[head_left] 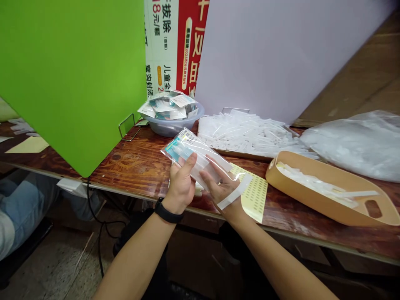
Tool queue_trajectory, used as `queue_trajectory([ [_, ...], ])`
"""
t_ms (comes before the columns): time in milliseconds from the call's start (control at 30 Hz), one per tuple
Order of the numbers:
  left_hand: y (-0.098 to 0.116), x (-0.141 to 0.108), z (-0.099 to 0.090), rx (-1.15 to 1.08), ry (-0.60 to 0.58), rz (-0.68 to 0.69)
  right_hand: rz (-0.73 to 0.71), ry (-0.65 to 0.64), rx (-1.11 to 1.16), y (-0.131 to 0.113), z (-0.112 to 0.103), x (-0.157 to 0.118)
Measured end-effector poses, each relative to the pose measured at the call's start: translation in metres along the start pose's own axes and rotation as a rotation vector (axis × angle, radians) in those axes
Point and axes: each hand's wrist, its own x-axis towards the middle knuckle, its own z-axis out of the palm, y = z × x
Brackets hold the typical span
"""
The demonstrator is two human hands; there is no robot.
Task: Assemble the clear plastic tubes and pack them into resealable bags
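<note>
Above the brown table (137,166), the left hand (183,183) grips a clear bag (203,156) with its thumb on top. The right hand (221,189) is at the bag's other end, maybe inside its open flap. A tan basket (312,204) sits to the right.

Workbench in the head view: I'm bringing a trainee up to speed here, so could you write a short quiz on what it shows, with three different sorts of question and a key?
1. Multiple choice: of the hands at the clear packet, which wears the dark wristband? A) the left hand B) the right hand C) neither
2. True or false: more packets are piled in the round bowl.
3. Fill in: from the wearer's view, the tan basket stands to the ____ of the yellow dotted sheet.

Key: 1 A; 2 true; 3 right.
</note>
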Motion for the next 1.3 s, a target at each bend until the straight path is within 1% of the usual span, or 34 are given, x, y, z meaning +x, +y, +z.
queue_trajectory([
  [100, 0.004, 0.007, -0.004, -0.014, 0.118, -0.024, -0.107, -0.006, -0.058, 0.004, 0.005, -0.005],
  [167, 0.011, 0.014, -0.009, -0.038, 0.198, -0.044, -0.109, 0.024, 0.015, 0.001, 0.008, -0.01],
  [233, 0.018, 0.02, -0.014, -0.067, 0.243, -0.053, 0.0, 0.048, 0.184, -0.005, 0.008, -0.012],
  [267, 0.02, 0.021, -0.015, -0.075, 0.242, -0.056, 0.082, 0.024, 0.282, -0.008, 0.007, -0.012],
  [333, 0.022, 0.019, -0.016, -0.061, 0.201, -0.063, 0.256, -0.109, 0.421, -0.014, 0.002, -0.009],
  [400, 0.02, 0.014, -0.015, -0.02, 0.137, -0.055, 0.383, -0.229, 0.459, -0.016, -0.003, -0.006],
  [467, 0.016, 0.009, -0.012, 0.008, 0.094, -0.036, 0.456, -0.248, 0.452, -0.016, -0.006, -0.003],
  [533, 0.012, 0.005, -0.009, 0.008, 0.074, -0.031, 0.493, -0.227, 0.448, -0.014, -0.008, -0.002],
  [600, 0.01, 0.005, -0.008, 0.007, 0.057, -0.049, 0.511, -0.226, 0.456, -0.012, -0.009, -0.002],
  [733, 0.009, 0.007, -0.007, 0.029, 0.023, -0.053, 0.508, -0.166, 0.479, -0.013, -0.008, -0.001],
  [867, 0.008, 0.008, -0.007, 0.034, 0.028, -0.017, 0.491, -0.133, 0.41, -0.013, -0.005, -0.001],
  [1000, 0.006, 0.007, -0.007, 0.03, 0.07, -0.021, 0.429, -0.108, 0.417, -0.01, 0.001, 0.0],
  [1133, 0.002, 0.006, -0.006, 0.01, 0.055, -0.027, 0.36, -0.07, 0.445, -0.008, 0.007, 0.004],
  [1200, 0.0, 0.006, -0.006, 0.005, 0.044, -0.03, 0.38, -0.064, 0.449, -0.006, 0.009, 0.005],
  [1300, -0.002, 0.007, -0.006, 0.003, 0.027, -0.045, 0.471, -0.067, 0.504, -0.005, 0.012, 0.004],
])
